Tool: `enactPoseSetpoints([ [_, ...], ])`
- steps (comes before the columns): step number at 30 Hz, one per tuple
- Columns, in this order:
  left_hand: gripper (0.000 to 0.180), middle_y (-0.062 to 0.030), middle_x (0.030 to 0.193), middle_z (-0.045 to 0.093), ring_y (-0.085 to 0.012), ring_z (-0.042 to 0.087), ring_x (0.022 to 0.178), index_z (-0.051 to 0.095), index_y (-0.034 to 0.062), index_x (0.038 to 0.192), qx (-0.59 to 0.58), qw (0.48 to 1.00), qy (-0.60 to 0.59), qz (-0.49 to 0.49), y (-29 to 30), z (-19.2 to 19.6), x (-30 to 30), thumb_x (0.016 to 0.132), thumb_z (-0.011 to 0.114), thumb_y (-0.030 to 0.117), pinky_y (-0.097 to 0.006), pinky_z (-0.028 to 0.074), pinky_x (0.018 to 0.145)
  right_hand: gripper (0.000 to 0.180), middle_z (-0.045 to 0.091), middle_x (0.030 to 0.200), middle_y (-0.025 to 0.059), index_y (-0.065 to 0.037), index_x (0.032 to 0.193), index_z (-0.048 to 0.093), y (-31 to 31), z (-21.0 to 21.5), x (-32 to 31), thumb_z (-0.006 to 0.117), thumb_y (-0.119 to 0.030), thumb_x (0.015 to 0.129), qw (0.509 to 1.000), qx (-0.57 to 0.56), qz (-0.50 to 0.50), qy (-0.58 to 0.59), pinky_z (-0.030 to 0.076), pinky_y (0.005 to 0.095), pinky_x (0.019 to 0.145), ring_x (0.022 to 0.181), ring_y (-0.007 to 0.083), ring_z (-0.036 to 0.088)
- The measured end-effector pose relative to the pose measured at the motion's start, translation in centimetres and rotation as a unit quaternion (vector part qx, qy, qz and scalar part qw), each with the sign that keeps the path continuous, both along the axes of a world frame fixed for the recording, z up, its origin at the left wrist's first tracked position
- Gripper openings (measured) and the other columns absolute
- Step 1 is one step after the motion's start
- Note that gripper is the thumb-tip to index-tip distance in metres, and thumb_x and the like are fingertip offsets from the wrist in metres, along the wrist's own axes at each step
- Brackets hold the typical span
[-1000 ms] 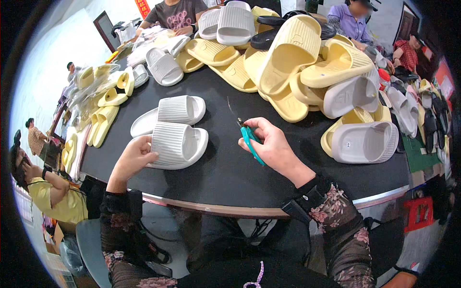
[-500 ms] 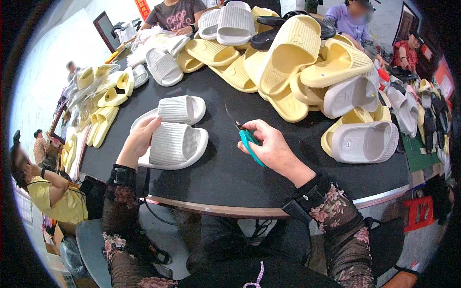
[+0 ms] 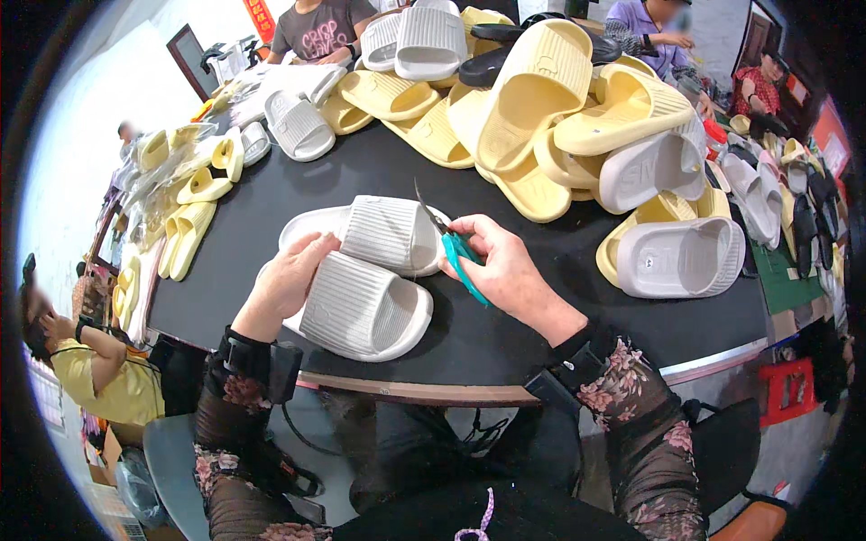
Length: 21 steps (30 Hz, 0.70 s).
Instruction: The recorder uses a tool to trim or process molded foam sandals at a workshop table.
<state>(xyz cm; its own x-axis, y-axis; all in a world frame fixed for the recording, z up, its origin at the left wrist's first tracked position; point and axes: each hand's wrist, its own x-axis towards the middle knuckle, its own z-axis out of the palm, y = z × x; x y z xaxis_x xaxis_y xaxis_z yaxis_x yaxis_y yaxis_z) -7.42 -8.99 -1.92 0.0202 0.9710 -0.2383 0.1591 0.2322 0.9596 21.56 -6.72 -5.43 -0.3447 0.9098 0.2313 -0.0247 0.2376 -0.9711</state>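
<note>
On the black counter [image 3: 505, 356], near the big heap of yellow and grey slippers [image 3: 528, 99], I have the pair of light grey slippers [image 3: 352, 307] side by side, open toes facing right. My left hand [image 3: 293, 270] lies over their heel ends, against the straps; I cannot tell whether its fingers pinch or only press. My right hand [image 3: 501, 261] is beside the far slipper's toe, fingers closed around the teal-handled snips [image 3: 463, 273], whose dark blades point away from me, close to that toe. I cannot tell whether the blades are parted.

To do this well, I judge, the heels want firm pressure so the pair does not skid, and the blade tips want small nips laid flat along the foam, without gouging the strap. My left fingers belong behind the straps.

As for room, the heap juts toward my right hand, so a swing that way should be short. The counter's front edge runs near the closer slipper; I would not pull the pair back far. Bare surface lies to the right of that slipper.
</note>
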Motion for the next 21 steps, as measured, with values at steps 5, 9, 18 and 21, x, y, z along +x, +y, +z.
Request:
enactPoseSetpoints([
  [5, 0.027, -0.0061, 0.084, 0.062, -0.0095, 0.056, 0.071, 0.056, 0.0036, 0.092, 0.010, 0.999, 0.046, 0.020, 0.0, 0.0, -1.9, 0.095, 0.051, 0.030, -0.026, 0.047, 0.061, 0.038, 0.063, 0.096, 0.0073, 0.003, 0.114, 0.050, 0.0, 0.1, 0.0, 0.070, -0.006, 0.082, 1.000, -0.004, 0.027, -0.012, 0.049, 0.0225, 0.072, 0.083, 0.0068, 0.058],
  [9, 0.024, -0.0128, 0.074, 0.063, -0.0142, 0.058, 0.058, 0.052, 0.0048, 0.088, 0.008, 0.999, 0.015, 0.046, -0.6, 1.8, -0.7, 0.096, 0.049, 0.027, -0.028, 0.047, 0.051, 0.037, 0.066, 0.087, 0.0113, 0.003, 0.110, 0.053, -0.1, -0.3, 0.4, 0.070, -0.009, 0.080, 1.000, 0.009, 0.003, -0.001, 0.050, 0.0266, 0.071, 0.080, 0.0102, 0.062],
  [18, 0.015, -0.0252, 0.115, 0.058, -0.0186, 0.062, 0.076, 0.050, 0.0070, 0.093, 0.115, 0.962, -0.245, 0.040, -1.3, 1.9, -0.9, 0.096, 0.049, 0.022, -0.029, 0.049, 0.066, 0.037, 0.067, 0.087, 0.0115, 0.003, 0.111, 0.053, -0.2, -0.3, -0.5, 0.070, -0.009, 0.080, 1.000, 0.021, 0.002, -0.009, 0.050, 0.0263, 0.070, 0.078, 0.0102, 0.061],
  [21, 0.007, -0.0246, 0.128, 0.052, -0.0171, 0.060, 0.077, 0.048, 0.0068, 0.096, 0.138, 0.973, -0.183, 0.035, -1.0, 2.1, -0.5, 0.092, 0.050, 0.012, -0.028, 0.048, 0.069, 0.038, 0.065, 0.091, 0.0093, 0.003, 0.112, 0.052, 0.1, -0.3, -0.7, 0.070, -0.008, 0.081, 1.000, 0.012, 0.011, -0.003, 0.049, 0.0246, 0.072, 0.081, 0.0084, 0.059],
])
